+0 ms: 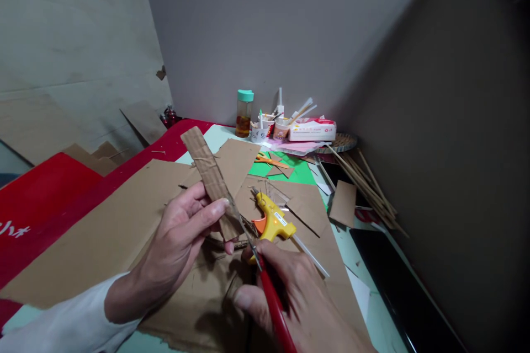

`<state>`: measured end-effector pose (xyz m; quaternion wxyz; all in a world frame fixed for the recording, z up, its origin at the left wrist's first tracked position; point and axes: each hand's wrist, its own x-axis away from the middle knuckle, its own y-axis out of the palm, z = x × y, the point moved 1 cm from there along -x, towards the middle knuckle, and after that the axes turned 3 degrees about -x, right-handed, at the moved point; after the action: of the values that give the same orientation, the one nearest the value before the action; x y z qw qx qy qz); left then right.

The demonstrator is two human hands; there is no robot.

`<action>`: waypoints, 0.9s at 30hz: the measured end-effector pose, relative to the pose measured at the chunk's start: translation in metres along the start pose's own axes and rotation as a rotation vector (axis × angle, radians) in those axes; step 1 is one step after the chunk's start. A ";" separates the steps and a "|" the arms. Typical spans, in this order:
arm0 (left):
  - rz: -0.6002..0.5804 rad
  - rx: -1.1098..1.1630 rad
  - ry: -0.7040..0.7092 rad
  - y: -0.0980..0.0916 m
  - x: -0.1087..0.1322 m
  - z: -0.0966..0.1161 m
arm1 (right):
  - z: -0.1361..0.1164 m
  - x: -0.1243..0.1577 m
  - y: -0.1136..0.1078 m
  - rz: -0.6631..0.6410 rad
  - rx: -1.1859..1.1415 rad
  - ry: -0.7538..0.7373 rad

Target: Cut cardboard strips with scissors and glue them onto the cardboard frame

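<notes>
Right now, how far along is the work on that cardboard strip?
Done: a narrow cardboard strip is already cut out, and offcuts lie around the big sheets. In hand: the left hand pinches the strip, and the right hand sets a red-handled blade against its lower end. Left: the yellow glue gun lies unheld, and the sticks sit aside.

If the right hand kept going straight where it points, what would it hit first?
Probably the cardboard strip in the left hand; the right hand's red tool seems to touch its edge.
</notes>
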<state>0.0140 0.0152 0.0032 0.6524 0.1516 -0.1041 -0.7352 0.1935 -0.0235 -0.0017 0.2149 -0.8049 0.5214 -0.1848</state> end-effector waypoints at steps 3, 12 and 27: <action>-0.012 0.011 -0.006 0.001 -0.001 -0.001 | 0.001 0.001 0.003 0.023 -0.016 -0.003; 0.032 -0.006 -0.031 0.003 -0.001 -0.005 | 0.011 0.000 0.009 0.085 0.137 -0.071; -0.006 -0.028 -0.043 0.007 0.002 -0.008 | 0.003 -0.003 0.004 0.078 -0.017 -0.112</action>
<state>0.0237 0.0126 -0.0021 0.6498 0.1268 -0.1072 -0.7418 0.1909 -0.0220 -0.0065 0.2439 -0.7949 0.5409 -0.1264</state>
